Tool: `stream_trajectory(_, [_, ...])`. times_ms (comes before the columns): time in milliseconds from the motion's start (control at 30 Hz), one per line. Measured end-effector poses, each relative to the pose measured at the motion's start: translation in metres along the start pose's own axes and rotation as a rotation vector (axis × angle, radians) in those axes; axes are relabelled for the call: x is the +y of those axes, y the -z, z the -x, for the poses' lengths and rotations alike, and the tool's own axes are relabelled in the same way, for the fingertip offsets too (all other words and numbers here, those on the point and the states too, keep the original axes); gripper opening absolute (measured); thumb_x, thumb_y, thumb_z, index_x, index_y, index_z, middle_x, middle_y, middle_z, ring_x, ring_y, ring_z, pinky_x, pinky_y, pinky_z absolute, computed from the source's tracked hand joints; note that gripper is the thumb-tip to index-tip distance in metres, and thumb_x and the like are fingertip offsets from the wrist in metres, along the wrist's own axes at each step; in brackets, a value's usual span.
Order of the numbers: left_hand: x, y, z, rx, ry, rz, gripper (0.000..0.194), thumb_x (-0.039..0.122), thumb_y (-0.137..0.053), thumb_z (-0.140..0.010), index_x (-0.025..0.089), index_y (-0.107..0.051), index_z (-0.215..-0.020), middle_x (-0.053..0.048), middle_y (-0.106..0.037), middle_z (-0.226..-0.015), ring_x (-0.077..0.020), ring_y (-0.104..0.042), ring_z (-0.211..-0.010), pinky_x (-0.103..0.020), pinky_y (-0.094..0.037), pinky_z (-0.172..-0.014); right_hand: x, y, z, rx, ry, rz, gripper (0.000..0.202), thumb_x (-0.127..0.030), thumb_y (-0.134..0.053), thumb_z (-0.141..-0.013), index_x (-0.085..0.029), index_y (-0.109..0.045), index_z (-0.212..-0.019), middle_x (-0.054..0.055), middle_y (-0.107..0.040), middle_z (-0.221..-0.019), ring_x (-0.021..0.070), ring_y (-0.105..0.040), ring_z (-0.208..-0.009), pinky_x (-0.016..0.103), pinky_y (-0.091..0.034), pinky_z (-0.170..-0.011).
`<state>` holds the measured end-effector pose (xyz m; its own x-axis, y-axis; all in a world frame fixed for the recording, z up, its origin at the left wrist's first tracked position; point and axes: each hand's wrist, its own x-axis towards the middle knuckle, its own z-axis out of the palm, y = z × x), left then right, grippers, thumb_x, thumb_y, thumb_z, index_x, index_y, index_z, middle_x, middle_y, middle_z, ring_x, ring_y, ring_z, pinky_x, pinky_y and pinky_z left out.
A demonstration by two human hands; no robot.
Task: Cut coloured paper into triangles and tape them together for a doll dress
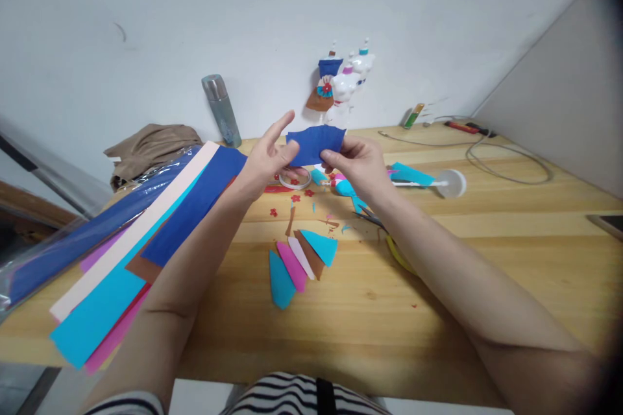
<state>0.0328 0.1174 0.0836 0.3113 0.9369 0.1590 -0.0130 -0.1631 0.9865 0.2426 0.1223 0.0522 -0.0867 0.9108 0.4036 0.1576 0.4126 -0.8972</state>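
Observation:
A small piece of dark blue crepe paper (314, 144) is stretched between my two hands above the table, its upper edge uneven. My right hand (357, 159) pinches its right end, thumb in front and fingers behind. At the left end, the thumb of my left hand (270, 155) lies over the paper while the index finger points up; the other fingers are partly hidden. Below lie cut wedges of paper: blue (281, 279), pink (292, 266), pale pink (301, 258), brown (310, 254) and another blue wedge (321, 246). Scissors (372, 218) with yellow handles lie partly under my right forearm.
Long coloured paper strips (111, 272) and a plastic-wrapped blue roll (63, 259) lie at left. A flask (222, 110) and brown cloth (153, 146) stand behind. Decorated white figures (345, 84) are by the wall. A tape roll (294, 180), white-based stick (451, 183) and cable (511, 168) lie farther back.

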Motion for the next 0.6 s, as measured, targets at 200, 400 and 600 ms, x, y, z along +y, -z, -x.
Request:
stream_trajectory(200, [0.001,-0.004,0.002,-0.141,0.013,-0.131,0.039,0.044,-0.094,-0.07,0.015,-0.076,-0.089,-0.006,-0.079,-0.076,-0.0195,-0.077,-0.071,-0.029,-0.061,-0.072,0.002,-0.001,0.001,0.01,-0.043,-0.084,0.043,-0.069,-0.083,-0.074,-0.03,-0.065,-0.073,0.005,-0.068,-0.069,0.0238,-0.065,-0.064,0.046,-0.058,-0.064])
stream_trajectory(400, [-0.007,-0.006,-0.001,-0.049,-0.043,-0.03,0.046,0.055,-0.092,-0.07,0.013,-0.079,-0.086,-0.011,-0.082,-0.082,-0.0185,-0.077,-0.07,-0.029,-0.062,-0.069,-0.005,-0.004,0.003,-0.038,-0.052,-0.133,0.049,-0.071,-0.09,-0.063,-0.03,-0.068,-0.079,0.005,-0.075,-0.08,0.0264,-0.069,-0.075,0.045,-0.059,-0.067])
stream_trajectory(600, [-0.008,-0.006,0.0,0.022,-0.027,-0.073,0.043,0.048,-0.093,-0.072,0.011,-0.078,-0.09,-0.011,-0.081,-0.078,-0.0192,-0.077,-0.068,-0.028,-0.062,-0.067,-0.004,-0.004,0.003,-0.029,0.009,-0.042,0.036,-0.059,-0.089,-0.072,-0.03,-0.071,-0.085,0.005,-0.076,-0.086,0.0277,-0.072,-0.082,0.045,-0.059,-0.069])
